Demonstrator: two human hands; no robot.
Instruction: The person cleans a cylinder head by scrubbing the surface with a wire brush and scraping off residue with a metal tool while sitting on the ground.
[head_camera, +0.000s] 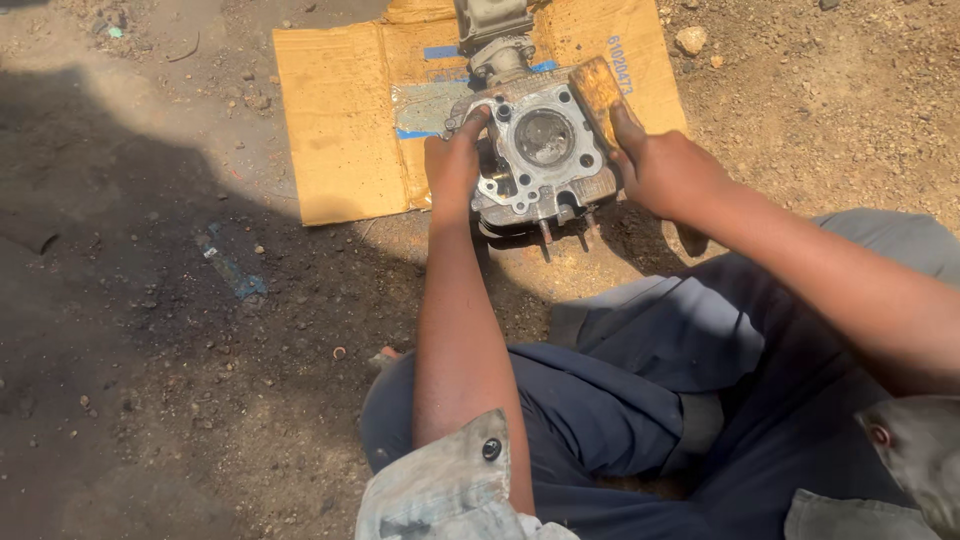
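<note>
A grey metal engine cylinder head (545, 150) with a round central bore rests tilted on a flattened cardboard sheet (340, 120) on the dirt. My left hand (455, 160) grips its left edge, fingers curled over the top corner. My right hand (655, 165) holds a worn tan rectangular block (597, 90) against the head's upper right corner. Studs stick out from the head's lower side.
Another grey metal engine part (493, 30) lies on the cardboard just behind the head. A clear plastic bag (425, 105) lies beside it. Stones (690, 40) and a blue scrap (235, 270) dot the dirt. My knees in dark trousers (640, 400) fill the lower right.
</note>
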